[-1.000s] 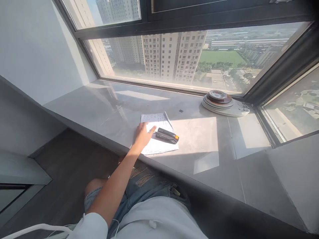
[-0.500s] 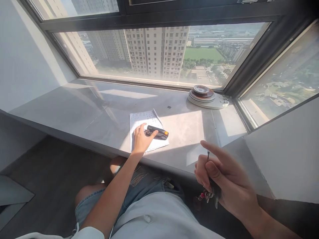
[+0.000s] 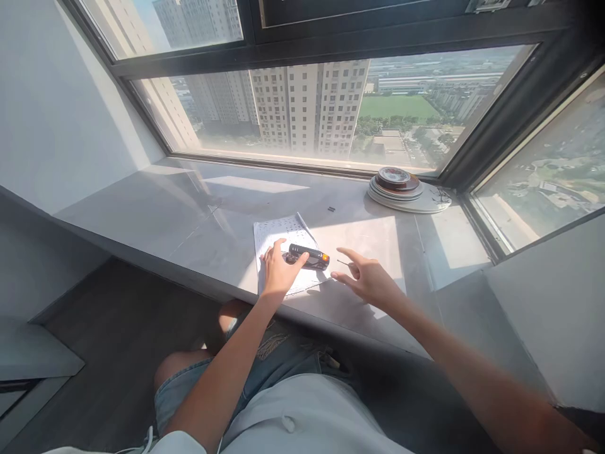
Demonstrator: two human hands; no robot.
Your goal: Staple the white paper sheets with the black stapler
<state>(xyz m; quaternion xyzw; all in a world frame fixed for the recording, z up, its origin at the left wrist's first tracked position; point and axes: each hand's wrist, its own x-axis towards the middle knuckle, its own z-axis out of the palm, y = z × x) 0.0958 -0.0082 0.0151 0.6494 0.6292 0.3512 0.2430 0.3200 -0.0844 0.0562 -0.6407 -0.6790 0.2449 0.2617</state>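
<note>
My left hand (image 3: 280,268) rests on a stapled-looking stack of written paper (image 3: 269,232), thumb and fingers closed around a black device (image 3: 309,255) with an orange end. The device lies on the sheets, its orange end facing right. Just right of it is my right hand (image 3: 371,282), with a thin metal tool (image 3: 344,262) held in its fingers. The tool's slim shaft points left toward the device, a small gap apart from it. The tool's handle is hidden inside the hand.
Small dark pieces (image 3: 331,209) lie on the grey sill (image 3: 236,214) behind the paper. A stack of plates (image 3: 396,192) stands at the back right, near the window frame (image 3: 302,50). White walls border both ends, and the sill's front edge runs above my lap.
My right hand has moved left and forward, from near my body to beside the device, bringing the thin tool. Keys hanging from it earlier are out of sight. My left hand keeps its hold.
</note>
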